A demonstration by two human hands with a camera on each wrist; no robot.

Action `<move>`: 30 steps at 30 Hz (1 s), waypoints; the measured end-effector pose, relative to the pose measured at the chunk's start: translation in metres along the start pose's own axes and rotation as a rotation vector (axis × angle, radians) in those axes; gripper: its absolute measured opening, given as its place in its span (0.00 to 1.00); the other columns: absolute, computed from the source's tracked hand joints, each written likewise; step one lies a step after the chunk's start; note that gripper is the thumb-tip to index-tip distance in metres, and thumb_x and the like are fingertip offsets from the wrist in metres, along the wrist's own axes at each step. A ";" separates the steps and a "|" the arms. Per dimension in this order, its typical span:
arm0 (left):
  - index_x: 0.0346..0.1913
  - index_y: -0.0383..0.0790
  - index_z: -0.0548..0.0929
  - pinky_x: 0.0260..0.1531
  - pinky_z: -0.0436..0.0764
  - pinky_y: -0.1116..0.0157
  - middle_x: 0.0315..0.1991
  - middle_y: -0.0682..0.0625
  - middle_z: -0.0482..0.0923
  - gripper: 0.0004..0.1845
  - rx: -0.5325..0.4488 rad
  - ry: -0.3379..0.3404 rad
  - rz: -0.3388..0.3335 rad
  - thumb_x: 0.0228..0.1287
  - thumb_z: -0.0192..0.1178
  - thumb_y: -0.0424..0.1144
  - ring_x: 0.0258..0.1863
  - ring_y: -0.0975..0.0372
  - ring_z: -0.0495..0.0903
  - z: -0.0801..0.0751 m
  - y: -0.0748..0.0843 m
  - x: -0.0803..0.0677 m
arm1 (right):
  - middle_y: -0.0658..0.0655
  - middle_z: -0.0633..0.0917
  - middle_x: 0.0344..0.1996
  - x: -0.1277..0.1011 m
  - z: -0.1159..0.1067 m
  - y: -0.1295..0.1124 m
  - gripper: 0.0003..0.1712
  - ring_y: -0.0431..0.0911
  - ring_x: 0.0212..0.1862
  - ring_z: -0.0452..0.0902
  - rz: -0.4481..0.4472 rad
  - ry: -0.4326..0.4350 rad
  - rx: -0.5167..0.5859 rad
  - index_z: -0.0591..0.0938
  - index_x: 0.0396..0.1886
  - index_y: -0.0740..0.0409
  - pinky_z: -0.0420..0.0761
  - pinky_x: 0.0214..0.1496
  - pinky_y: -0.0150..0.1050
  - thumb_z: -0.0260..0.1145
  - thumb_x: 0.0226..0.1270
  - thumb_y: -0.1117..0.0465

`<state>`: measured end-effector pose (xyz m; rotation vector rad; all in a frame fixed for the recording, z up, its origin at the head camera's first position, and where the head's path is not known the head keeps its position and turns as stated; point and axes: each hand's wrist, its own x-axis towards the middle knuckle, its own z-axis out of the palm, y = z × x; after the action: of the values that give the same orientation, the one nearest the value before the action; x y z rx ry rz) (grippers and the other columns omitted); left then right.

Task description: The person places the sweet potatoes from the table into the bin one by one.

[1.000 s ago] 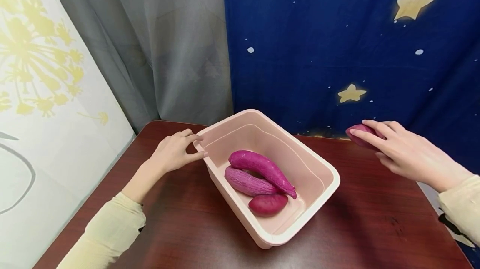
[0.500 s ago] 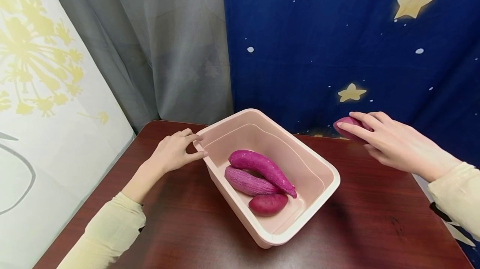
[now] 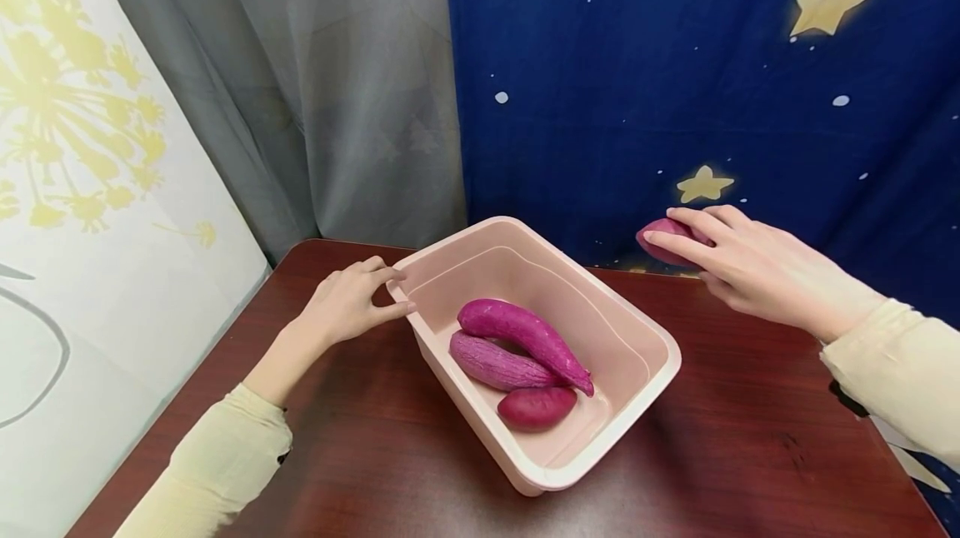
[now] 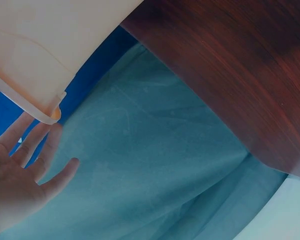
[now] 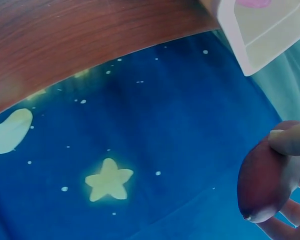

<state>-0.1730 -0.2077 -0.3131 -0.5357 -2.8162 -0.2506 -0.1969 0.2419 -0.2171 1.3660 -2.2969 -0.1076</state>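
A pink plastic basin (image 3: 626, 317) stands on the table. In it lie two long purple sweet potatoes, a smooth one (image 3: 517, 328) and a rough-skinned one (image 3: 495, 361), with a short one (image 3: 536, 409) beside them. My left hand (image 3: 347, 305) holds the basin's rim at its left corner; the left wrist view has its fingers (image 4: 22, 147) at the rim. Above the table, right of the basin, my right hand (image 3: 772, 271) grips another short sweet potato (image 3: 663, 240). The right wrist view shows the thumb (image 5: 292, 140) across this sweet potato (image 5: 262, 180).
The dark red wooden table (image 3: 360, 455) extends around the basin. Behind it hang a grey curtain (image 3: 375, 105) and a blue curtain (image 3: 585, 105) with stars. A white panel (image 3: 97, 296) with a yellow flower print borders the left side.
My right hand has moved left and slightly up with its sweet potato, nearer the basin. My left hand, the basin and the sweet potatoes inside have stayed in place.
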 end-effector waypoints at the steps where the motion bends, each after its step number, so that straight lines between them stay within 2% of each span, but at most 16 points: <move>1: 0.46 0.43 0.80 0.29 0.71 0.56 0.35 0.49 0.73 0.28 0.000 0.000 0.000 0.49 0.59 0.60 0.34 0.56 0.73 0.000 0.000 0.000 | 0.63 0.69 0.53 0.003 -0.001 -0.001 0.42 0.57 0.47 0.66 -0.002 -0.004 -0.002 0.67 0.61 0.48 0.72 0.35 0.51 0.60 0.38 0.70; 8: 0.46 0.43 0.80 0.29 0.72 0.56 0.36 0.48 0.73 0.28 -0.002 0.004 0.000 0.48 0.59 0.60 0.34 0.56 0.73 -0.001 -0.001 -0.001 | 0.62 0.70 0.53 0.021 -0.001 -0.007 0.41 0.57 0.45 0.67 -0.037 -0.008 -0.007 0.66 0.60 0.48 0.74 0.32 0.49 0.61 0.39 0.71; 15: 0.46 0.43 0.80 0.27 0.72 0.57 0.34 0.50 0.72 0.27 0.004 0.004 0.004 0.48 0.59 0.60 0.32 0.57 0.73 -0.001 -0.001 0.000 | 0.63 0.71 0.52 0.033 0.001 -0.014 0.39 0.57 0.46 0.68 -0.061 0.008 0.004 0.68 0.58 0.49 0.74 0.33 0.49 0.62 0.39 0.71; 21: 0.46 0.44 0.80 0.28 0.71 0.56 0.35 0.50 0.72 0.28 0.005 -0.006 -0.001 0.49 0.59 0.60 0.33 0.57 0.73 0.000 -0.001 0.001 | 0.62 0.71 0.52 0.045 0.002 -0.019 0.40 0.57 0.48 0.67 -0.068 -0.014 -0.015 0.68 0.58 0.49 0.75 0.31 0.48 0.64 0.39 0.70; 30: 0.47 0.44 0.80 0.29 0.71 0.56 0.35 0.50 0.72 0.28 0.005 -0.013 -0.003 0.49 0.58 0.61 0.34 0.57 0.73 0.001 -0.001 0.001 | 0.62 0.71 0.53 0.060 0.007 -0.027 0.39 0.57 0.48 0.67 -0.096 -0.007 0.001 0.67 0.59 0.46 0.75 0.29 0.47 0.62 0.43 0.71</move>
<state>-0.1740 -0.2082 -0.3138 -0.5342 -2.8294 -0.2419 -0.2021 0.1761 -0.2103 1.4791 -2.2374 -0.1421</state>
